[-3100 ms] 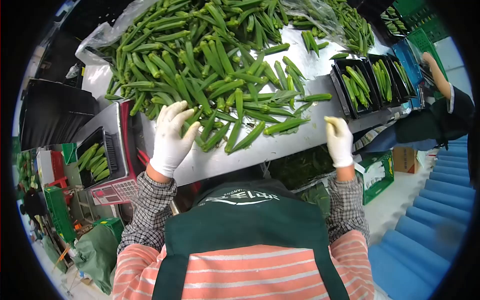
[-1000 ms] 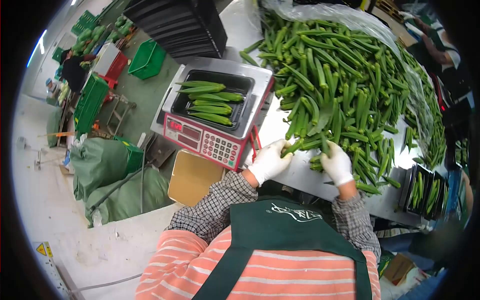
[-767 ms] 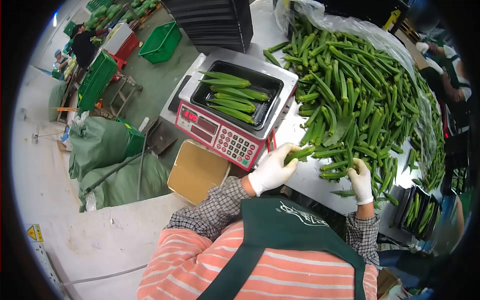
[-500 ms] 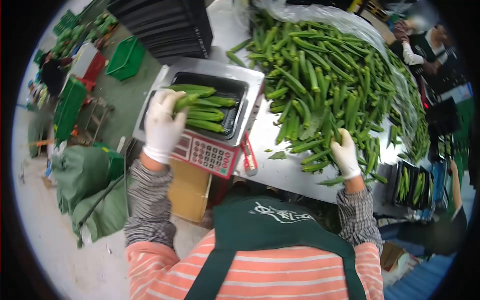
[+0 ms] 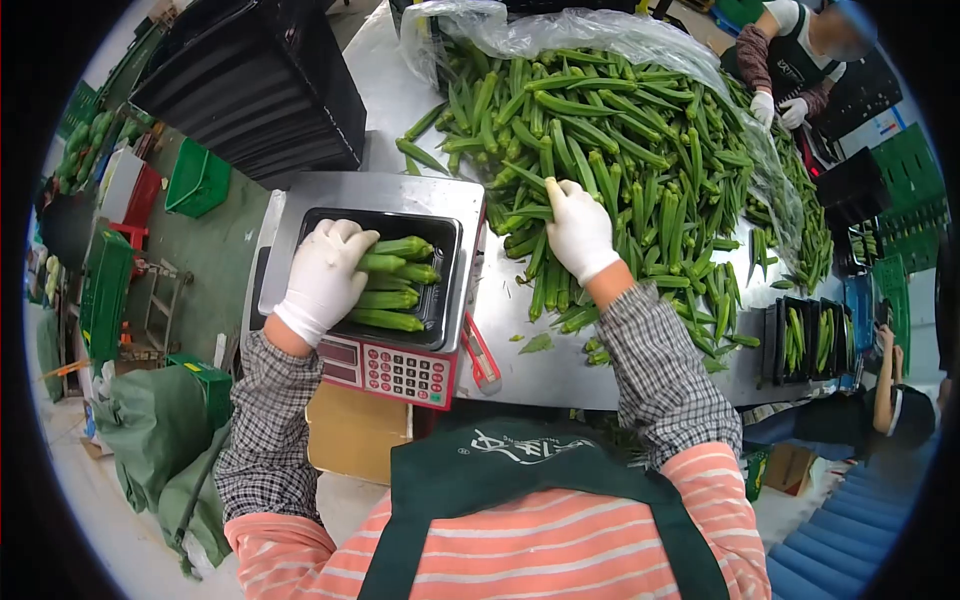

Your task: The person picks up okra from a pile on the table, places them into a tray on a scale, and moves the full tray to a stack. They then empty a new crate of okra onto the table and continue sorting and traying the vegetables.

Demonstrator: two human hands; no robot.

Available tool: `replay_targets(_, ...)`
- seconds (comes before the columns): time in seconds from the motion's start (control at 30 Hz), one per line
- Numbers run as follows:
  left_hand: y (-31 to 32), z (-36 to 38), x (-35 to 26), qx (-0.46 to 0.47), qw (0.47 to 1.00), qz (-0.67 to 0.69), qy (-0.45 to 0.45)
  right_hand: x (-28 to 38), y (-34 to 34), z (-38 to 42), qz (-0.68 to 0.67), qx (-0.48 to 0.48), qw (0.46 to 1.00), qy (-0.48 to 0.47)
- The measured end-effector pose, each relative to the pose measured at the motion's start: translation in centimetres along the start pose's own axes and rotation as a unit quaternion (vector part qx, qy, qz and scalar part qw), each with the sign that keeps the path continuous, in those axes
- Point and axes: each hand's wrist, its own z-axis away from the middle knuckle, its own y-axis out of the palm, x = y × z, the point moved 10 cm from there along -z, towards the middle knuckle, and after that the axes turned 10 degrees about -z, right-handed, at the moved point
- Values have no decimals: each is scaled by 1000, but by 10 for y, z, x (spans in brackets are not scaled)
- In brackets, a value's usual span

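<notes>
My gloved left hand is over a black plastic tray, its fingers curled on the okra lying there side by side. Under the tray is a red electronic scale with a metal platform and a keypad. My gloved right hand reaches onto the left part of a big heap of loose okra. Its fingers are closed around the tip of one okra pod; the fingertips are partly hidden.
Stacked black trays stand behind the scale. A red-handled tool lies right of it. Clear plastic sheeting edges the heap. Filled okra trays sit at the right, and a co-worker works at the far right.
My right hand has moved from the heap's front edge up and left onto the heap. My left hand has settled lower over the okra in the tray. The camera view has shifted.
</notes>
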Motion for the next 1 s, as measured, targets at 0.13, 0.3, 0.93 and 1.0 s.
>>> replay_targets(0.13, -3, -3, 5, 3, 999, 45, 14, -8, 31, -19, 140, 94, 985, 46)
replay_targets(0.3, -45, 16, 36, -74, 994, 67, -42, -25, -18, -16, -160, -15, 982, 99)
replay_targets(0.93, -31, 71, 118, -63, 844, 508, -159, 152, -49, -47, -344, 182, 921, -22)
replay_targets(1.0, -41, 81, 141, -99, 856, 476, -175, 120, -56, -43, -359, 147, 921, 20)
